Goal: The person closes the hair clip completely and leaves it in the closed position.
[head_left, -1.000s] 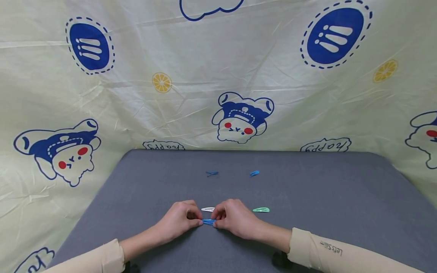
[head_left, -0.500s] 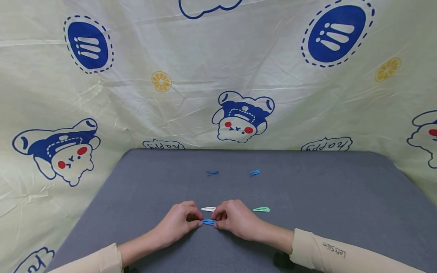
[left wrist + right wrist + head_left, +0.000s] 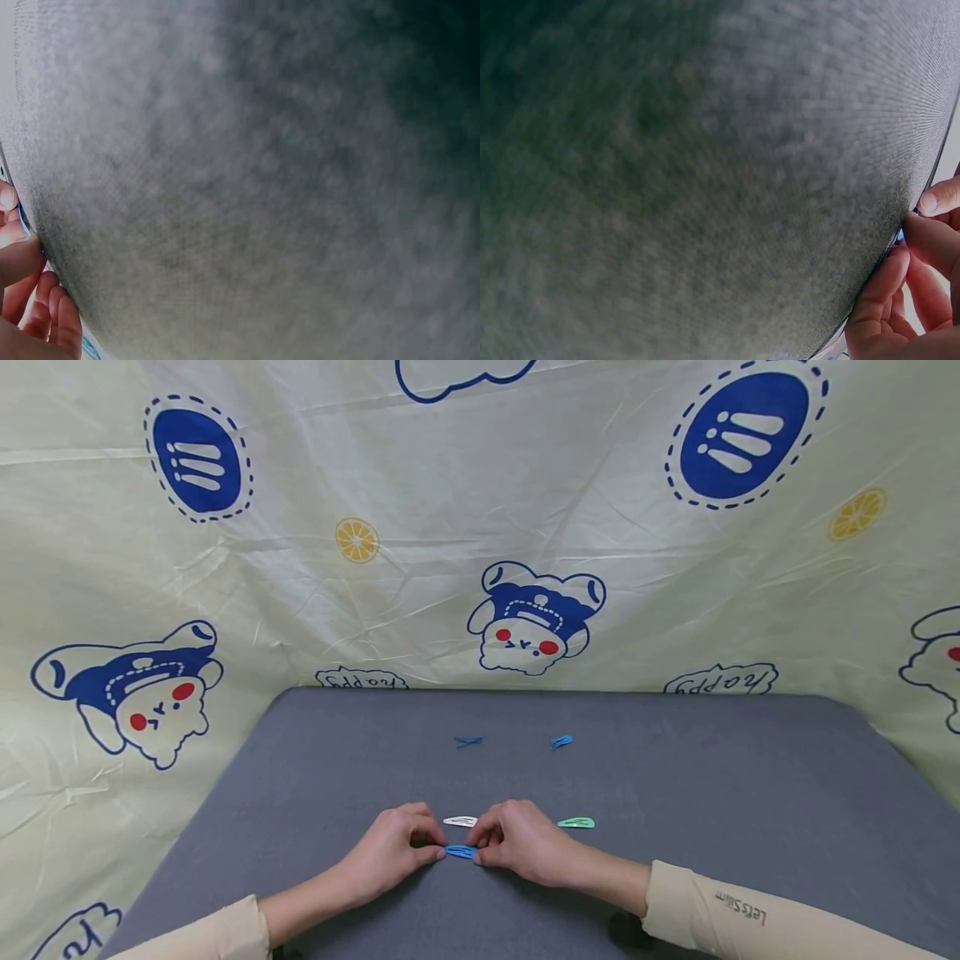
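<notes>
A blue snap hair clip (image 3: 461, 852) lies crosswise between the two hands, low over the grey table. My left hand (image 3: 393, 843) pinches its left end between thumb and fingers, and my right hand (image 3: 521, 843) pinches the right end. Both fingertips hide the clip's ends. Just behind it on the table is a white hair clip (image 3: 460, 821), its right end close to the right fingers. To the right of that hand lies a green hair clip (image 3: 576, 822). Each wrist view catches only the fingers (image 3: 22, 259) at its edge, with a sliver of blue.
Farther back on the grey table (image 3: 712, 777) lie a dark blue, thin, crossed piece (image 3: 468, 741) and a bright blue hair clip (image 3: 562, 742). A pale printed cloth (image 3: 420, 610) hangs behind the table's far edge.
The blue hair clip now shows a flatter, broader face than before. Both hands keep their pinch in nearly the same place.
</notes>
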Available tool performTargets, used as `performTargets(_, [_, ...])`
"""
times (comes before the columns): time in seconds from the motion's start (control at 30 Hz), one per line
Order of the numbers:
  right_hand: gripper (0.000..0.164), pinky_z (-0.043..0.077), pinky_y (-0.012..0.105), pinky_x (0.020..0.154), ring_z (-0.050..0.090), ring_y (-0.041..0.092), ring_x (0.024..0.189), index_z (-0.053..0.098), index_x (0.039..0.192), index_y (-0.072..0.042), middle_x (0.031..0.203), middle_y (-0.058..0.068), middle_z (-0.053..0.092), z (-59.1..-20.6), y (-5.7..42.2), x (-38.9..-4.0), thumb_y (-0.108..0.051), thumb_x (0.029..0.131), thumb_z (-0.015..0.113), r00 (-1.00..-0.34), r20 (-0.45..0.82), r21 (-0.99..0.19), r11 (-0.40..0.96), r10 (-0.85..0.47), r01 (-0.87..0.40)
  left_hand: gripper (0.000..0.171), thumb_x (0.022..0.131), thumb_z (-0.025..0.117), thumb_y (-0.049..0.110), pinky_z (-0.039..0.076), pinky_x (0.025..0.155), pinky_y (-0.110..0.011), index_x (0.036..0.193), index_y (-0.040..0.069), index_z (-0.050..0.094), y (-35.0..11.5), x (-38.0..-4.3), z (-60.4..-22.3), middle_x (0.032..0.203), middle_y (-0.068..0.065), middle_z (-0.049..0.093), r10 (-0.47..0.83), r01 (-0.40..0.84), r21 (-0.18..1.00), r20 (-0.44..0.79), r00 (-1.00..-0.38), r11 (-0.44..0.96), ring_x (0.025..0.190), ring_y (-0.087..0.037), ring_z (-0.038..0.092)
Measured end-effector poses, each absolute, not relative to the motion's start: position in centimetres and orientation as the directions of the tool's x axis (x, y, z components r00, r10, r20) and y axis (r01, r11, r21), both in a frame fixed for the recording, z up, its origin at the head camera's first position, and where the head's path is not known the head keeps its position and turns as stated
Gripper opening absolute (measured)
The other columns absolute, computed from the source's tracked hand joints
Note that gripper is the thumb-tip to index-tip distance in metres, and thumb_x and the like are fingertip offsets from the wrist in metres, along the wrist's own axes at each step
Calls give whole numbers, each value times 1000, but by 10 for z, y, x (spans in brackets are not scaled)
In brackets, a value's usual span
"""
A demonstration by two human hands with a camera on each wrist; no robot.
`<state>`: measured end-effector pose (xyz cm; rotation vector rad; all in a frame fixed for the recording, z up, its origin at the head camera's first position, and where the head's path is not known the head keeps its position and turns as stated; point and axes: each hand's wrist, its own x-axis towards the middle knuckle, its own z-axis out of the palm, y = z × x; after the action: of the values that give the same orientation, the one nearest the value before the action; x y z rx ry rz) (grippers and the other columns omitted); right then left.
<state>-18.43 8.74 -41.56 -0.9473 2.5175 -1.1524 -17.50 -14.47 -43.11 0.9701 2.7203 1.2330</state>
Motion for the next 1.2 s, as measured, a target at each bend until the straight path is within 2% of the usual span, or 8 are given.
performTargets(0.53, [8,48,21,62,57,-1,66,76,90,-13,74,-14,61,-416,87,-186,-8,83,78,-767,46,-732,501,-640,-461,12,81,79,3,52,72,-24,84,14,75,-146,-175,-431,83,10,60,529,511,696,219,-820,504,80,-6,60])
performTargets(0.77, [10,48,21,63,57,1,68,75,92,-12,77,-12,61,-412,89,-183,-9,83,78,-767,34,-747,493,-641,-445,7,83,79,10,51,72,-24,86,15,75,-147,-177,-427,84,11,61,560,491,711,165,-812,503,80,-2,60])
performTargets(1.03, [14,48,22,64,58,2,69,74,95,-12,78,-12,61,-407,94,-177,-9,83,78,-787,60,-764,479,-614,-433,4,86,76,11,52,68,-24,90,12,74,-149,-180,-419,83,12,63,562,434,754,105,-820,493,74,-4,61])
performTargets(1.2, [15,49,24,64,58,6,73,73,100,-9,83,-12,62,-402,97,-176,-10,86,76,-806,56,-768,491,-589,-412,4,87,76,11,52,69,-25,91,12,75,-149,-181,-414,83,12,64,546,441,743,121,-829,504,75,-6,61])
